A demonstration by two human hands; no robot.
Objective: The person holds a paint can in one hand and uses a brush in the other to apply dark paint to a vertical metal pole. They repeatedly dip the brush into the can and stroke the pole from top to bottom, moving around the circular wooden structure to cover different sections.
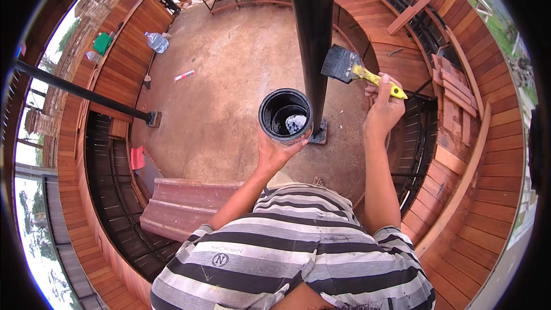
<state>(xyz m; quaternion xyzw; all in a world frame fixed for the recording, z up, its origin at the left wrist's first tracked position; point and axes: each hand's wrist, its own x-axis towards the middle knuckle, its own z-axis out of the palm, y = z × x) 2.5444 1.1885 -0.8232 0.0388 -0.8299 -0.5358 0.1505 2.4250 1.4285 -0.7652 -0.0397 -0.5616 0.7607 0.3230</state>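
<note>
Left hand (278, 149), fingers curled, holds a black pot (268, 110) left of the black post (313, 40); right hand (385, 106) grips a brush (360, 73) by its handle, bristles at the post's right edge, contact unclear. Farther off, left of the post, sits a clear bottle (156, 42).

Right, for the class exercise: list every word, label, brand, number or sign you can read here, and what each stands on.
I won't copy wording, but this is where print shows.
Striped shirt: a dark round emblem.
Striped shirt: a line of small print beside the emblem.
Red-and-white strip on the floor: any marks too small to read.
Paintbrush and black container: no print that I can make out.
</note>
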